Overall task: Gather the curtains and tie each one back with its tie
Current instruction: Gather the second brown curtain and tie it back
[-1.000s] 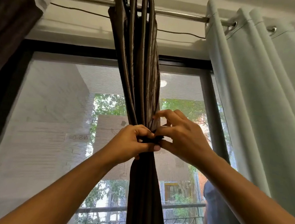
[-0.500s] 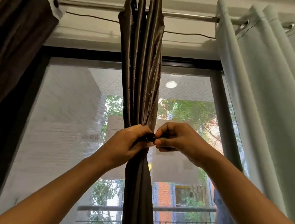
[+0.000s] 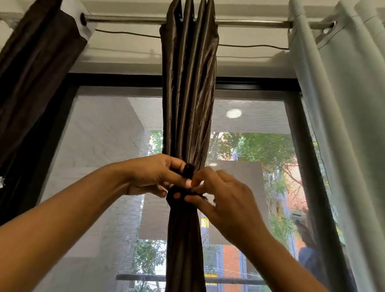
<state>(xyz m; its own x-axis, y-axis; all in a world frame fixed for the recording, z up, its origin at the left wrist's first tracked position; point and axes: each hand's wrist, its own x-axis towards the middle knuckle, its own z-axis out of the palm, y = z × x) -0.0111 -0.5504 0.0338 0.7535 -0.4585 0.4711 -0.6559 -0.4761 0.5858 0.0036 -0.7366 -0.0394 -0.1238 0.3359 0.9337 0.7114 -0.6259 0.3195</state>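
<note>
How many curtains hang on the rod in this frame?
3: a dark curtain at the left, the gathered brown curtain in the middle, a pale curtain at the right. Others may hang out of frame.

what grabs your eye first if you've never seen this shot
The shiny brown curtain hangs from the rod mid-frame, bunched into a narrow column. At its waist the left hand and right hand pinch a dark tie wrapped round it. A darker curtain hangs at the left edge and a pale curtain at the right.
</note>
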